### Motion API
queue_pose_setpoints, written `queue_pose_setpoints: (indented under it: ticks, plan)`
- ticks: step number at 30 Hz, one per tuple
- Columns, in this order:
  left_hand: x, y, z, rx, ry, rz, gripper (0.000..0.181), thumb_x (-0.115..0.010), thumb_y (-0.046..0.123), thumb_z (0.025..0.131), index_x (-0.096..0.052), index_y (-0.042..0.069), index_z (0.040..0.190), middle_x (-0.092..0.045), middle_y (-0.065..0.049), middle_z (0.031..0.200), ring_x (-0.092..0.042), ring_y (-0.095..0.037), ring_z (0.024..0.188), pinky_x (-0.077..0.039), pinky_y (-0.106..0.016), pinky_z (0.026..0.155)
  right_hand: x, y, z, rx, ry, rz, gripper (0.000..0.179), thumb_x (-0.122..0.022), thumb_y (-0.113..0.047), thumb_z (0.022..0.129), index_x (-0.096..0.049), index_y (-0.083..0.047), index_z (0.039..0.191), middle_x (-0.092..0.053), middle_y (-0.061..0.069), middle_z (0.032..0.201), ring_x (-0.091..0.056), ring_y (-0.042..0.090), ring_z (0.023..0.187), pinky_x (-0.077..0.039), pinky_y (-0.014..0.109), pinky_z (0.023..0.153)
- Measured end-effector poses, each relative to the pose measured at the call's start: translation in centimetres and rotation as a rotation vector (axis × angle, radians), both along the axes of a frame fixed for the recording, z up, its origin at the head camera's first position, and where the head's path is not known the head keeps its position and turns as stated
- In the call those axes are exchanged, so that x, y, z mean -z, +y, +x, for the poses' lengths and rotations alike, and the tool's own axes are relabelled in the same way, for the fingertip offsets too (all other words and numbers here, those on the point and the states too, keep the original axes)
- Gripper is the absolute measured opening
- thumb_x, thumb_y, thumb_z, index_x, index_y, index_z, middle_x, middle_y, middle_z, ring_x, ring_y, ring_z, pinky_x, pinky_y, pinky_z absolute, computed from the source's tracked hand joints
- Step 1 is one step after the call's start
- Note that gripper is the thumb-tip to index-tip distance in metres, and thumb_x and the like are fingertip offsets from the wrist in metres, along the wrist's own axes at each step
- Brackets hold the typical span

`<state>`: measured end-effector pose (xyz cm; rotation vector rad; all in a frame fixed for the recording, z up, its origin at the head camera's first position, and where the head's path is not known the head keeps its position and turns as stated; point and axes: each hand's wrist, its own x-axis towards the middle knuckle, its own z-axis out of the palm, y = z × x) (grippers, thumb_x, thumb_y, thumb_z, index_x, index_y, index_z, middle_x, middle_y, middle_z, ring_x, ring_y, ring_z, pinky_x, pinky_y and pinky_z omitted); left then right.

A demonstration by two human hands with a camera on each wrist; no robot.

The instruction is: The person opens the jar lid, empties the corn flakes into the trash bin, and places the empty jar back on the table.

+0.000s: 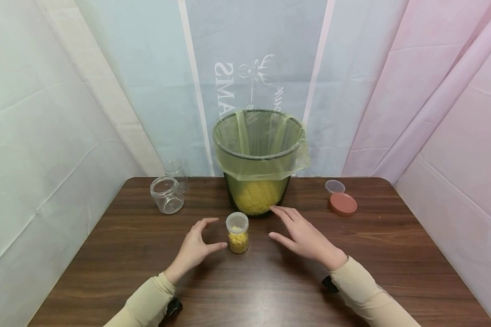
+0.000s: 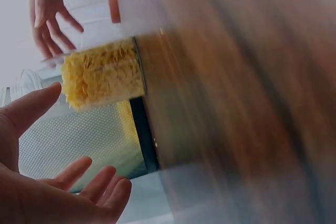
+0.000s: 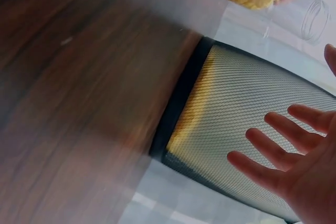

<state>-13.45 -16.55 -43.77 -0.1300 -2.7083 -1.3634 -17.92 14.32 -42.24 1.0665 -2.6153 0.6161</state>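
A lidless clear jar (image 1: 238, 243) stands upright on the table, partly filled with yellow flakes (image 2: 100, 74). My left hand (image 1: 194, 249) is just left of it, thumb and fingers spread in a wide curve and the thumb tip close to the jar's side. On the other side, my right hand (image 1: 307, 238) reaches in with fingers extended, nothing in it, near the foot of a black mesh bin (image 3: 252, 98). Inside the bin hangs a pale yellow-green liner (image 1: 258, 169), folded over the rim, and yellow stuff shows through the mesh low down.
Two clear jars stand at the table's back left, a wide one (image 1: 170, 205) before a narrower one (image 1: 183, 179). A reddish lid (image 1: 343, 204) and a clear disc (image 1: 334, 185) lie at the back right. Fabric curtains (image 1: 139, 68) close off the back and sides.
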Motion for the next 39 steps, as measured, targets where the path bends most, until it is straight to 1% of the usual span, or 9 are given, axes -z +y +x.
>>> queue_pose_setpoints:
  ticks: [5, 9, 14, 21, 26, 30, 39]
  plan:
    - [0.3, 0.5, 0.1, 0.018, 0.017, 0.014, 0.071, -0.087, 0.029, 0.064, -0.057, 0.012, 0.126, -0.057, -0.014, 0.127, -0.050, -0.034, 0.119, -0.043, -0.052, 0.095, -0.5, -1.5, -0.1, -0.028, 0.017, -0.011, 0.066, -0.055, -0.049, 0.092, -0.038, -0.013, 0.144, -0.045, 0.006, 0.139, -0.044, 0.019, 0.127, -0.042, 0.040, 0.102]
    - [0.4, 0.7, 0.2, 0.028, 0.021, 0.019, 0.071, -0.087, 0.029, 0.064, -0.057, 0.011, 0.125, -0.057, -0.016, 0.126, -0.050, -0.036, 0.118, -0.043, -0.052, 0.096, -0.9, -2.9, -0.1, -0.066, 0.038, -0.017, 0.066, -0.056, -0.048, 0.092, -0.039, -0.012, 0.143, -0.047, 0.005, 0.137, -0.046, 0.017, 0.125, -0.043, 0.038, 0.101]
    - [0.3, 0.7, 0.2, 0.033, 0.022, 0.014, 0.071, -0.087, 0.029, 0.064, -0.057, 0.011, 0.125, -0.057, -0.016, 0.125, -0.051, -0.036, 0.118, -0.043, -0.052, 0.096, -1.3, -4.5, -0.1, -0.112, 0.043, -0.012, 0.066, -0.054, -0.049, 0.092, -0.038, -0.011, 0.143, -0.046, 0.004, 0.140, -0.044, 0.017, 0.127, -0.041, 0.037, 0.104]
    - [0.1, 0.7, 0.3, 0.035, 0.004, -0.004, 0.071, -0.086, 0.032, 0.065, -0.056, 0.012, 0.127, -0.056, -0.015, 0.128, -0.050, -0.035, 0.119, -0.043, -0.052, 0.095, -1.1, -6.1, -0.2, -0.159, 0.047, -0.020, 0.066, -0.055, -0.048, 0.092, -0.038, -0.011, 0.144, -0.045, 0.002, 0.141, -0.043, 0.016, 0.129, -0.040, 0.035, 0.105]
    - [0.1, 0.6, 0.3, 0.040, 0.008, -0.002, 0.071, -0.086, 0.031, 0.065, -0.056, 0.011, 0.126, -0.056, -0.017, 0.128, -0.050, -0.036, 0.119, -0.043, -0.053, 0.095, -0.8, -6.8, -0.4, -0.164, 0.040, -0.016, 0.067, -0.054, -0.050, 0.092, -0.036, -0.013, 0.145, -0.045, 0.002, 0.141, -0.044, 0.015, 0.127, -0.042, 0.034, 0.103]
    - [0.1, 0.6, 0.3, 0.037, 0.006, 0.003, 0.071, -0.086, 0.031, 0.065, -0.056, 0.010, 0.126, -0.056, -0.017, 0.127, -0.050, -0.036, 0.118, -0.043, -0.053, 0.095, -0.7, -7.2, -0.4, -0.164, 0.038, -0.025, 0.068, -0.054, -0.050, 0.091, -0.037, -0.011, 0.144, -0.047, 0.003, 0.139, -0.046, 0.016, 0.124, -0.043, 0.035, 0.102]
    - [0.0, 0.7, 0.4, 0.035, -0.001, 0.009, 0.072, -0.086, 0.030, 0.066, -0.055, 0.009, 0.128, -0.056, -0.018, 0.128, -0.050, -0.036, 0.119, -0.043, -0.053, 0.095, -0.2, -7.7, -0.3, -0.186, 0.020, -0.067, 0.067, -0.059, -0.043, 0.091, -0.036, -0.008, 0.143, -0.051, 0.006, 0.133, -0.050, 0.016, 0.121, -0.045, 0.035, 0.099]
